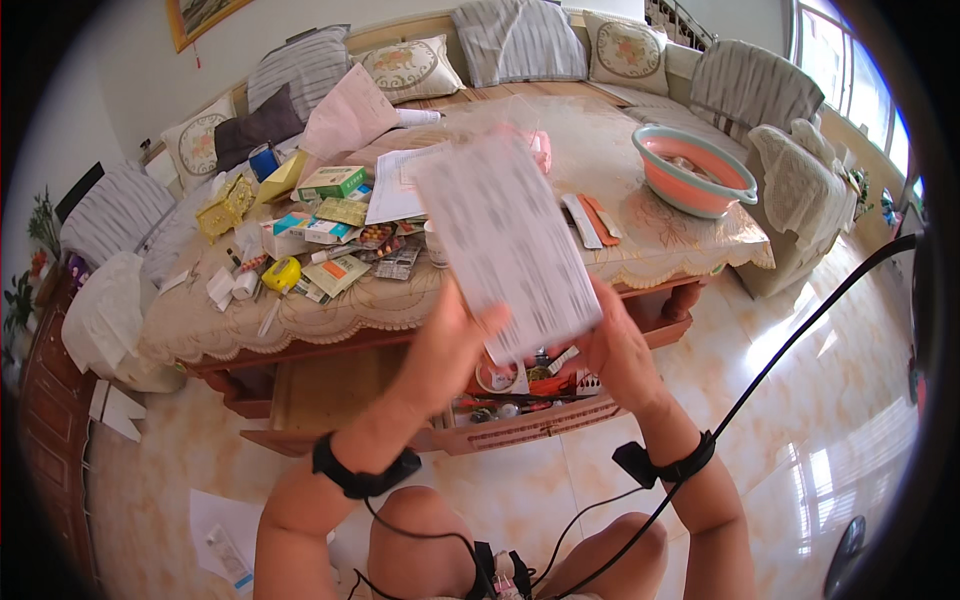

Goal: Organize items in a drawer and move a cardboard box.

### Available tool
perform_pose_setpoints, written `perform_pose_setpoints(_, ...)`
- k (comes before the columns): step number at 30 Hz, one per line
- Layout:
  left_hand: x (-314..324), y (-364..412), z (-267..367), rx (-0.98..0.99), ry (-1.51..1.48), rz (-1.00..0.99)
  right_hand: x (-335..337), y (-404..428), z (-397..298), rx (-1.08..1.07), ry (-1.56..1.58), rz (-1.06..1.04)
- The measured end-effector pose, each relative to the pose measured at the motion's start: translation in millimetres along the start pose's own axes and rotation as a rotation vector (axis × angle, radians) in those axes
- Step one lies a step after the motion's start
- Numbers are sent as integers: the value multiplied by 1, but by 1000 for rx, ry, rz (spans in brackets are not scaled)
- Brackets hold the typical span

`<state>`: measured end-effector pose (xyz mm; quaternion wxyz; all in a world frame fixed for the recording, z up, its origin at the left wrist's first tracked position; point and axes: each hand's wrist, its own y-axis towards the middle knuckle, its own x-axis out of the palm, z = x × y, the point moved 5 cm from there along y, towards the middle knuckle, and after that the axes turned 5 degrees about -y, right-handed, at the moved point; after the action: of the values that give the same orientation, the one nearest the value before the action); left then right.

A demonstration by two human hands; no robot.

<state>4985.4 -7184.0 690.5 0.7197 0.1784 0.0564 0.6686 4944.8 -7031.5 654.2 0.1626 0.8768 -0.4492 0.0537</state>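
Both of my hands hold a white printed paper pad or booklet [514, 247], tilted up over the table's front edge. Motion blurs it, and its rows of dark print are unreadable. At its lower left edge is my left hand [461, 330], with the thumb on the printed face. My right hand [619, 349] grips the lower right corner. Behind the pad lie a printed paper sheet [394, 184] and a white cup [436, 246], both partly covered by it. Under my hands, an open drawer [525, 431] holds a roll of tape [496, 377] and mixed small items.
Medicine boxes [330, 182], blister packs [397, 260] and a yellow tape measure [281, 275] crowd the table's left side. A pink-and-grey basin [694, 171] stands at the right. Another drawer [330, 397] is pulled out at the left. A black cable [810, 311] runs past my right arm.
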Motion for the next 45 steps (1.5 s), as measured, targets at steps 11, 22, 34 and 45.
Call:
perform_pose_setpoints(11, -152, 115, 36, -41, 75, 342, -29, -6, 4, -86, 95, 380)
perform_pose_setpoints(22, -176, 145, -4, -305, 14, 454, -75, -23, 20, -68, 113, 508)
perform_pose_setpoints(34, -72, 46, 48, 125, 1062, 698, -93, -16, 75, -54, -765, 141)
perform_pose_setpoints(45, 25, 11, -62, -563, 1205, -459, -89, -28, 130, 68, -1110, -437)
